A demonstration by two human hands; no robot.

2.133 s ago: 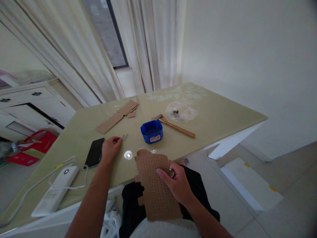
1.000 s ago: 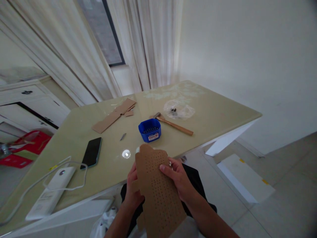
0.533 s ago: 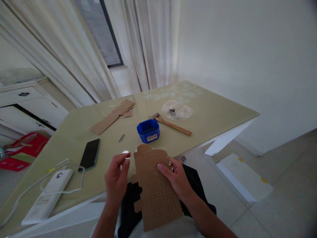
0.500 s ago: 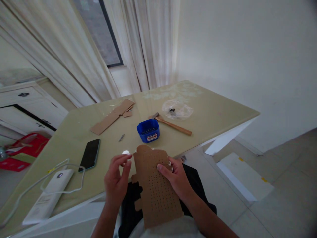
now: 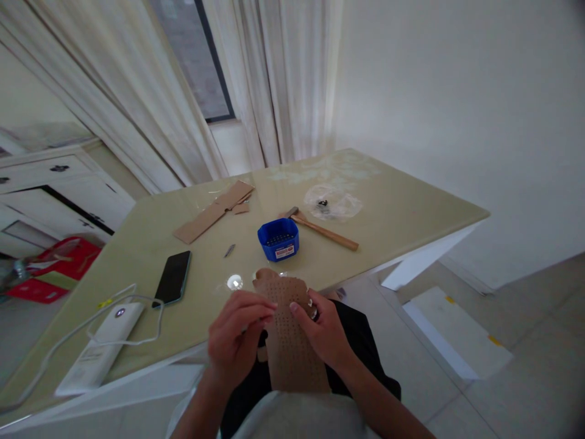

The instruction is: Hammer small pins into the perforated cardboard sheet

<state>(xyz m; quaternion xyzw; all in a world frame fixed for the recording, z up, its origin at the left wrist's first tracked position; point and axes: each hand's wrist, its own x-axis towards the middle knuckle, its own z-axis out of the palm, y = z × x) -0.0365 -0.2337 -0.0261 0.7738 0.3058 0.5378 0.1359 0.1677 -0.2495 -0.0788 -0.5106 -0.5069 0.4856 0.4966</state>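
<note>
A brown piece of cardboard (image 5: 297, 360) with rows of small holes lies over my lap at the table's front edge. My right hand (image 5: 322, 329) grips its right edge, the thumb on top and the fingers underneath. Over the left part of the cardboard, my left hand (image 5: 240, 338) is closed in a pinch. Whatever its fingertips hold, if anything, is too small to make out. Just beyond the cardboard stands a blue plastic tub (image 5: 278, 239) with a label and a pierced bottom. A hammer (image 5: 326, 231) with a wooden handle lies beside it.
On the table (image 5: 393, 213) are a phone (image 5: 172, 277), a white power strip (image 5: 101, 350) with a cable, cardboard strips (image 5: 212, 213), a small metal piece (image 5: 229, 250) and a plastic bag (image 5: 340, 204) with dark bits inside. A white panel (image 5: 459, 329) rests on the floor at right.
My left hand has moved right, from beside the cardboard to over it, and its fingers have drawn together. My right hand keeps its grip. The view has shifted slightly.
</note>
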